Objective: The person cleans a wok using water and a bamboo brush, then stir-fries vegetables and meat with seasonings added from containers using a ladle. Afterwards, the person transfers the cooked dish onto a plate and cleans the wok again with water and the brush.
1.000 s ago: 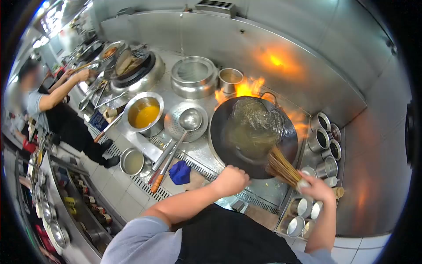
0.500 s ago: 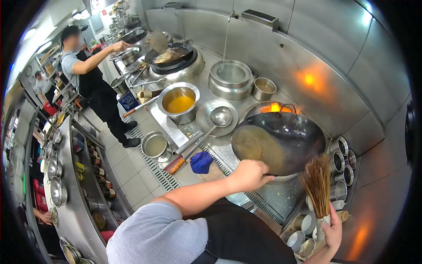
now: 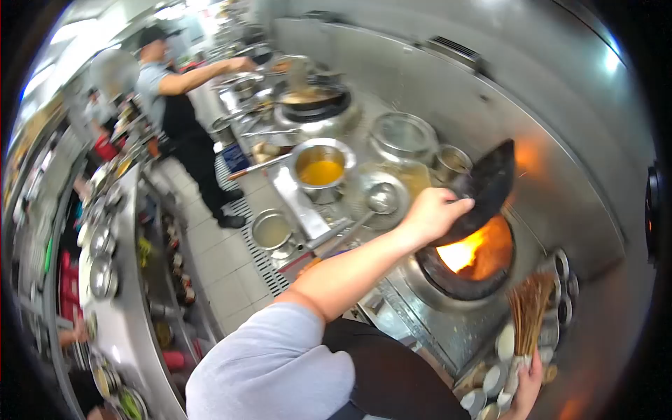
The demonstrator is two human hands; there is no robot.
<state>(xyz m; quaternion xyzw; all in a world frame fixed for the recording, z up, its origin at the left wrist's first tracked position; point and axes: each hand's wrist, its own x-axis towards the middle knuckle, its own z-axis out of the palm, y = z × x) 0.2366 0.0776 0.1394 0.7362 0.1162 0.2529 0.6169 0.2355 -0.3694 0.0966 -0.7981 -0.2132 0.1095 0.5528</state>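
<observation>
My left hand (image 3: 435, 215) grips the near rim of a black wok (image 3: 491, 178), lifted off the stove ring and tipped steeply on its side toward the left. Brownish liquid (image 3: 414, 180) shows beside the wok's left side, blurred. Beneath it the burner (image 3: 437, 288) stands uncovered with a bright flame (image 3: 462, 256) inside. Low on the right, my right hand (image 3: 530, 383) is closed around the wrapped handle of a bamboo wok brush (image 3: 530, 311), its bristles pointing up.
A ladle (image 3: 382, 199) rests on a perforated strainer left of the wok. Behind are a lidded pot (image 3: 402, 136) and a small pot (image 3: 453, 161). A pot of yellow liquid (image 3: 322, 173) stands farther left. Metal cups (image 3: 495, 379) line the right side. A co-worker (image 3: 185, 105) stands at another wok.
My left hand has raised the wok from the burner and tipped it up, exposing the flame. The brush stays in my right hand. The view has shifted.
</observation>
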